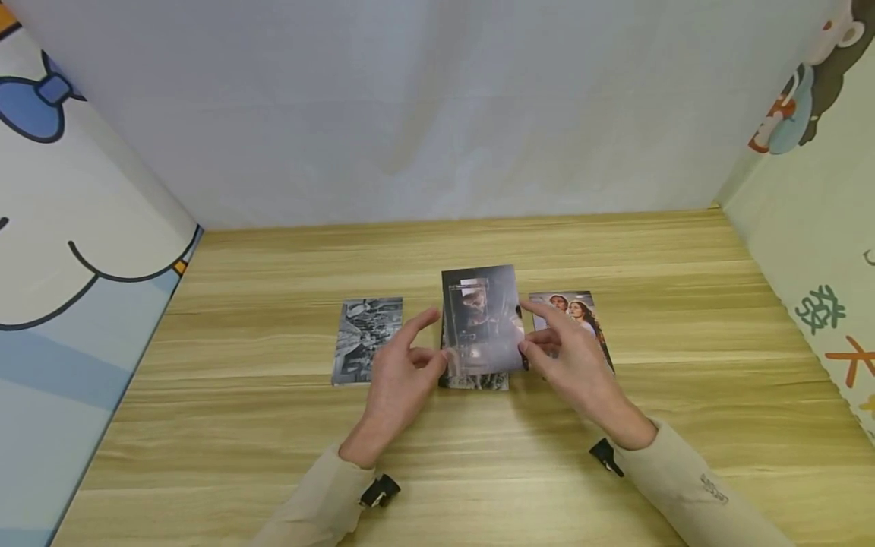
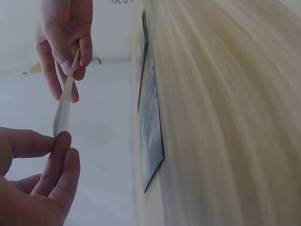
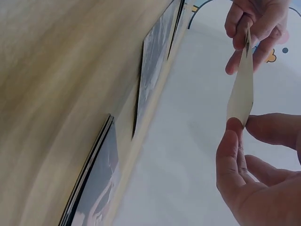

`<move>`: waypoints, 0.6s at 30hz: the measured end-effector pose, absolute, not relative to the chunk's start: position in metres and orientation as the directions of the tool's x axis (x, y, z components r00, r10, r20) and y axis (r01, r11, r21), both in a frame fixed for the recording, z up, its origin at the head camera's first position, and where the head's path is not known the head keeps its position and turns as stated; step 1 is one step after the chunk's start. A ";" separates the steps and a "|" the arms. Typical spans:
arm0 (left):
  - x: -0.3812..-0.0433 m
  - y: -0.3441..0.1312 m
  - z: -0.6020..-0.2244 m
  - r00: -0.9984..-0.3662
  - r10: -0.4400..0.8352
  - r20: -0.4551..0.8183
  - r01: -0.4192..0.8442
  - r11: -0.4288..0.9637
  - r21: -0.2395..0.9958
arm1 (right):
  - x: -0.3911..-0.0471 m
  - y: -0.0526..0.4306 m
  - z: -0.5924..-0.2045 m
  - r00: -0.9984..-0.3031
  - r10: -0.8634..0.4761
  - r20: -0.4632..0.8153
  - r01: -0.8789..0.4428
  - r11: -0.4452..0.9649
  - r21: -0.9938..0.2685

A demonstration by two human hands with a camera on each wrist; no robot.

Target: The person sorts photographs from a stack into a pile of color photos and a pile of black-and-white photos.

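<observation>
A dark glossy photo card (image 1: 481, 319) is held up above the table between both hands. My left hand (image 1: 403, 380) pinches its lower left edge between thumb and fingers; the left wrist view shows the card (image 2: 64, 110) nearly edge-on. At the opposite edge my right hand (image 1: 574, 365) pinches it with thumb and fingers. In the right wrist view the card's pale back (image 3: 242, 89) shows. Beneath it on the table lies another picture card (image 1: 481, 382), mostly hidden. A black-and-white card (image 1: 365, 338) lies to the left, and a coloured card with two figures (image 1: 581, 311) lies partly behind the right hand.
The wood-grain table (image 1: 239, 456) reaches back to a pale cloth wall (image 1: 444, 114). Cartoon-printed panels stand at the left (image 1: 68, 228) and right (image 1: 807, 251). In the right wrist view, the nearest card on the table (image 3: 96, 188) appears stacked in several layers.
</observation>
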State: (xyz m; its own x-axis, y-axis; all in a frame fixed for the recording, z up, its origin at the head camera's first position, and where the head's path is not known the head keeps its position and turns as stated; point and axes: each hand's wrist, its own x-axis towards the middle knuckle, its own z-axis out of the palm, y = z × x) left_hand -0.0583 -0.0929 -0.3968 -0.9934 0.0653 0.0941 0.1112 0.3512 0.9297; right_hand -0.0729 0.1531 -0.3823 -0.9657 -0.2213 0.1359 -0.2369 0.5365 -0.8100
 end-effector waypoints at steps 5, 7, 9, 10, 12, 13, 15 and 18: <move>-0.059 -0.088 -0.393 -0.994 0.063 0.088 0.103 0.299 0.949 | -0.073 0.156 -0.378 -0.965 -0.216 0.150 -0.240 0.486 -0.841; -0.059 -0.087 -0.392 -0.995 0.060 0.086 0.099 0.280 0.955 | -0.073 0.157 -0.377 -0.965 -0.213 0.153 -0.238 0.467 -0.852; -0.060 -0.085 -0.391 -0.995 0.055 0.080 0.092 0.273 0.958 | -0.073 0.158 -0.376 -0.965 -0.209 0.156 -0.237 0.453 -0.859; -0.060 -0.084 -0.390 -0.996 0.054 0.078 0.089 0.266 0.960 | -0.073 0.158 -0.376 -0.966 -0.204 0.160 -0.238 0.454 -0.858; -0.060 -0.082 -0.389 -0.996 0.053 0.076 0.087 0.263 0.961 | -0.073 0.159 -0.375 -0.967 -0.192 0.168 -0.239 0.449 -0.861; -0.060 -0.081 -0.388 -0.996 0.053 0.074 0.085 0.263 0.961 | -0.073 0.159 -0.375 -0.968 -0.186 0.170 -0.237 0.448 -0.862; -0.061 -0.078 -0.388 -0.996 0.053 0.069 0.080 0.255 0.964 | -0.073 0.160 -0.375 -0.970 -0.176 0.166 -0.229 0.447 -0.865; -0.061 -0.074 -0.386 -0.997 0.054 0.055 0.067 0.247 0.967 | -0.073 0.162 -0.374 -0.975 -0.162 0.153 -0.210 0.444 -0.871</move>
